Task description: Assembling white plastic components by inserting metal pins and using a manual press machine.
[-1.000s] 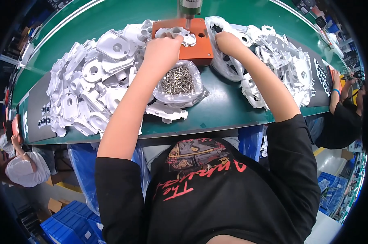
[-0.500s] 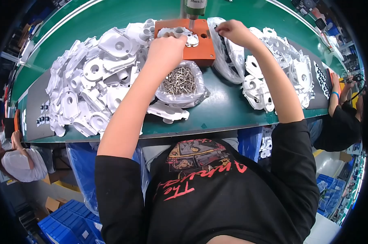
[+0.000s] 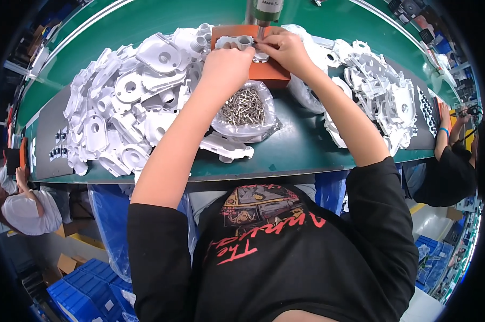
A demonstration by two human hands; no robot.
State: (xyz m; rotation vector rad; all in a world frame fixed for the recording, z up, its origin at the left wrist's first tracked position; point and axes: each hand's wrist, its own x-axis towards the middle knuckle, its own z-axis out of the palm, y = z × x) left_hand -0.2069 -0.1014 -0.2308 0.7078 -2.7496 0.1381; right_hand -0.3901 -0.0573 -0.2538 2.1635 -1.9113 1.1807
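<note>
Now the right hand (image 3: pixel 288 51) has joined the left (image 3: pixel 226 65).

Remotely I have housing (image 3: pixel 244 42) on block (image 3: pixel 269 71), screw bag (image 3: pixel 242 131) before it, part heap (image 3: pixel 96 134) left, second heap (image 3: pixel 379 83) right.

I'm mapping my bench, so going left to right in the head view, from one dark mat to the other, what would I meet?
Left dark mat, left heap of white parts, left hand, right hand, right heap of white parts, right dark mat.
</note>
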